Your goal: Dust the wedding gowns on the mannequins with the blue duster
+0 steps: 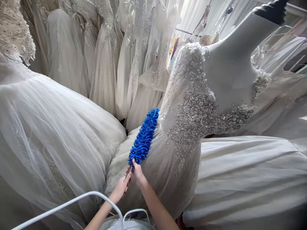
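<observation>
A bright blue duster (144,135) with a fluffy microfibre head points up and slightly right in front of me. My left hand (122,187) is wrapped round its thin handle. Just above it, my right hand (137,171) grips the base of the duster, its thumb against the blue fibres. Behind the duster stands a beaded wedding dress (189,105) on a white mannequin (235,64). The duster's head overlaps the dress at the waist and skirt; whether it touches the fabric I cannot tell.
To the left spreads another full-skirted white dress (52,118). Several gowns (103,60) hang along the back. A plain white skirt (242,172) lies at the right. A white curved tube (92,194) crosses the lower left, near my left forearm.
</observation>
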`<action>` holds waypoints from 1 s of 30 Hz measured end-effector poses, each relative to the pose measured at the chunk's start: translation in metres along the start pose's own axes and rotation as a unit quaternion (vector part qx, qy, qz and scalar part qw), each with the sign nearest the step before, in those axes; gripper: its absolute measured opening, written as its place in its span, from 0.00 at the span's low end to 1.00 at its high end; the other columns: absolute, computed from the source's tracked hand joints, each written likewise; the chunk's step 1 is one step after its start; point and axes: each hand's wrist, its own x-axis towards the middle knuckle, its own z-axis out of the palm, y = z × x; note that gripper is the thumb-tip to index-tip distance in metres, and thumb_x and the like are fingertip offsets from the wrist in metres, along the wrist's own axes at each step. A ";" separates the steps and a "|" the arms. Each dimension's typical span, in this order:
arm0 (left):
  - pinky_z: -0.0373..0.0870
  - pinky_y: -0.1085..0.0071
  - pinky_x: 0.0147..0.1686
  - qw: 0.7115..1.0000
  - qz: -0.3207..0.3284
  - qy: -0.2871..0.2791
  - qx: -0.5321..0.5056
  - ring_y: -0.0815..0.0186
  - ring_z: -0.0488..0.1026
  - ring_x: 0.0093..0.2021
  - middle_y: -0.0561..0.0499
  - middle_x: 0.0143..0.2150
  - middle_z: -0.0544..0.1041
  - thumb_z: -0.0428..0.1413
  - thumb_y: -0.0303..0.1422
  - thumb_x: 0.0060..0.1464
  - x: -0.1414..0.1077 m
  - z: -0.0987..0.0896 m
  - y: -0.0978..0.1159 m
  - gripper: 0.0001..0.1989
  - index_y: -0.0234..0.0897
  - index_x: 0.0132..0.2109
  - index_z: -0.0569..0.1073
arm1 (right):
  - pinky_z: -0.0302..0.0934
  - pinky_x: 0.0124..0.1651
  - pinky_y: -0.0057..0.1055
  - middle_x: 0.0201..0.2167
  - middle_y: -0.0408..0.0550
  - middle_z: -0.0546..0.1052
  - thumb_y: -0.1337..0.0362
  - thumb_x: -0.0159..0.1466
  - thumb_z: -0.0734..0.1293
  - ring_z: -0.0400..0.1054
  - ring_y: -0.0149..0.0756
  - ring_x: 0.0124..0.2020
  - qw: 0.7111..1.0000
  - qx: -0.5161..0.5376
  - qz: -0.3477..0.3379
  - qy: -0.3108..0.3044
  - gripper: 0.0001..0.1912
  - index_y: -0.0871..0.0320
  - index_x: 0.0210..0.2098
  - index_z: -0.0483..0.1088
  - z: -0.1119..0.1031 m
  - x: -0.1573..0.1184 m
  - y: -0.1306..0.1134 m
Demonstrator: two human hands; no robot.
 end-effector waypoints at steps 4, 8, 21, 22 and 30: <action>0.47 0.76 0.09 0.998 -0.042 0.005 -0.040 0.74 0.50 0.07 0.63 0.06 0.52 0.38 0.69 0.32 -0.004 0.001 -0.037 0.35 0.40 0.20 0.61 | 0.55 0.19 0.25 0.16 0.40 0.67 0.45 0.56 0.63 0.63 0.29 0.16 0.998 0.019 0.052 -0.001 0.22 0.59 0.26 0.62 0.004 0.007 0.035; 0.44 0.78 0.08 0.994 -0.074 0.027 -0.077 0.76 0.47 0.07 0.63 0.06 0.51 0.39 0.69 0.30 -0.014 -0.007 -0.052 0.34 0.40 0.18 0.60 | 0.53 0.16 0.24 0.15 0.39 0.65 0.48 0.59 0.60 0.61 0.29 0.13 0.993 0.022 0.117 0.014 0.18 0.58 0.28 0.61 0.022 0.010 0.050; 0.49 0.78 0.08 0.998 0.061 -0.026 -0.008 0.74 0.51 0.08 0.65 0.08 0.56 0.42 0.62 0.42 -0.012 -0.004 0.040 0.31 0.39 0.35 0.65 | 0.42 0.12 0.23 0.14 0.43 0.66 0.46 0.61 0.55 0.58 0.27 0.13 0.986 0.156 0.045 -0.026 0.25 0.59 0.19 0.61 0.013 -0.016 -0.042; 0.49 0.78 0.08 0.999 0.045 -0.018 -0.012 0.74 0.51 0.07 0.65 0.08 0.56 0.41 0.64 0.41 -0.009 0.000 0.036 0.32 0.39 0.34 0.64 | 0.43 0.12 0.23 0.13 0.42 0.65 0.46 0.62 0.54 0.57 0.26 0.12 0.988 0.147 0.051 -0.024 0.25 0.59 0.18 0.60 0.009 -0.010 -0.036; 0.46 0.78 0.08 0.994 -0.068 0.028 -0.078 0.75 0.50 0.06 0.65 0.06 0.54 0.42 0.69 0.25 -0.008 -0.009 -0.024 0.35 0.41 0.26 0.60 | 0.43 0.11 0.23 0.10 0.42 0.62 0.48 0.65 0.46 0.57 0.28 0.10 0.972 0.075 0.214 -0.061 0.29 0.58 0.15 0.56 0.024 0.016 0.022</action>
